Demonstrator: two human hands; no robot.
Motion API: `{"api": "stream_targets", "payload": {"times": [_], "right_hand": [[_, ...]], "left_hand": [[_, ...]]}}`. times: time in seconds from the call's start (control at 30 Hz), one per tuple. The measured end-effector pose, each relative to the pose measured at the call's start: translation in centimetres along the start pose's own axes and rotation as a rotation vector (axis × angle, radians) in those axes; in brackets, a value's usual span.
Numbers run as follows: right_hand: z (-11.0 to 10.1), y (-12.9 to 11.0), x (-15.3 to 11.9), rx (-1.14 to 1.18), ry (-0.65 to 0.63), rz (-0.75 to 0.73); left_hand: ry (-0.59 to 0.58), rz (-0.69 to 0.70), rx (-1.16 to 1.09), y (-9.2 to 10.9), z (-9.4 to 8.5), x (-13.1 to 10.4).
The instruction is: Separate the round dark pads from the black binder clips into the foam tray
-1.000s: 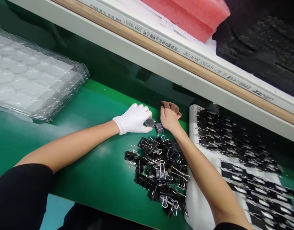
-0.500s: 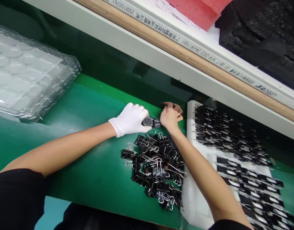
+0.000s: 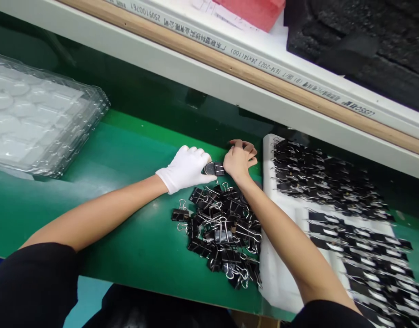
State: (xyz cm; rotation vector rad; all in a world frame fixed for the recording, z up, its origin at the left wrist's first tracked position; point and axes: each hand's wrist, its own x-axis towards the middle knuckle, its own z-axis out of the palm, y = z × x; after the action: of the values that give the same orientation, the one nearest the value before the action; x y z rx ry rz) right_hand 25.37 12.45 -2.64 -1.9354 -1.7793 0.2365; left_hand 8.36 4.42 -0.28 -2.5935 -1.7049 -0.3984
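My left hand (image 3: pixel 189 168), in a white glove, is closed around a small round black part (image 3: pixel 210 168), whose flat face shows beside the thumb. A black binder clip (image 3: pixel 219 169) sits against the right side of that part. My bare right hand (image 3: pixel 239 159) is at the clip's other end and seems to grip it on the thumb side; its outer fingers are bent and apart, and the grip itself is hidden. Just below both hands lies a heap of black binder clips (image 3: pixel 223 237) with silver wire handles, on the green table (image 3: pixel 134 269).
A white foam tray (image 3: pixel 274 273) on the right carries rows of black parts with clips (image 3: pixel 332 177). Clear plastic trays (image 3: pixel 42 118) are stacked at the left. Behind the hands runs a ledge with a printed white conduit (image 3: pixel 257 64); a red object (image 3: pixel 253 11) lies beyond.
The view has shifted slightly, so the ledge and trays sit a little differently in the picture. Both hands stay together at the round part and clip, which now appear closer together.
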Motion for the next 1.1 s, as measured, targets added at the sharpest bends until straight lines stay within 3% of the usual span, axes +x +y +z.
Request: {"api": "stream_targets", "payload": {"times": [0.13, 0.27, 0.37, 0.43, 0.53, 0.63, 0.77, 0.87, 1.0, 1.1], "right_hand": [[-0.2, -0.8, -0.4, 0.059, 0.038, -0.005], [-1.4, -1.8, 0.6, 0.217, -0.014, 0.020], [-4.5, -1.6, 1.7, 0.423, -0.060, -0.176], [-7.4, -0.6, 2.0, 0.530, -0.225, -0.374], [-11.2, 1.5, 1.0, 0.478, -0.641, -0.601], [-12.1, 3.2, -1.0, 0.319, -0.825, -0.672], [-10.4, 4.3, -2.9, 0.284, -0.809, -0.652], [-9.9, 5.0, -3.0, 0.408, -0.721, -0.606], [-9.5, 5.1, -2.3, 0.673, -0.489, -0.332], [-7.7, 4.3, -1.8, 0.735, -0.306, -0.151]], "left_hand": [[-0.002, 0.007, 0.009, 0.0, -0.3, 0.1], [0.003, -0.067, 0.051, 0.3, -0.8, 0.0], [0.021, -0.183, 0.103, 0.4, -1.2, -0.5], [0.058, -0.192, 0.100, 0.3, -1.5, -1.0], [0.038, 0.034, 0.077, -0.1, -2.0, -1.5], [-0.026, 0.226, 0.106, -0.4, -2.3, -1.5], [0.012, 0.127, 0.154, -0.3, -2.4, -1.6], [0.063, 0.054, 0.176, -0.7, -2.7, -2.1], [0.015, 0.196, 0.118, -1.8, -2.9, -2.6], [-0.055, 0.255, 0.097, -2.5, -2.7, -2.3]]}}
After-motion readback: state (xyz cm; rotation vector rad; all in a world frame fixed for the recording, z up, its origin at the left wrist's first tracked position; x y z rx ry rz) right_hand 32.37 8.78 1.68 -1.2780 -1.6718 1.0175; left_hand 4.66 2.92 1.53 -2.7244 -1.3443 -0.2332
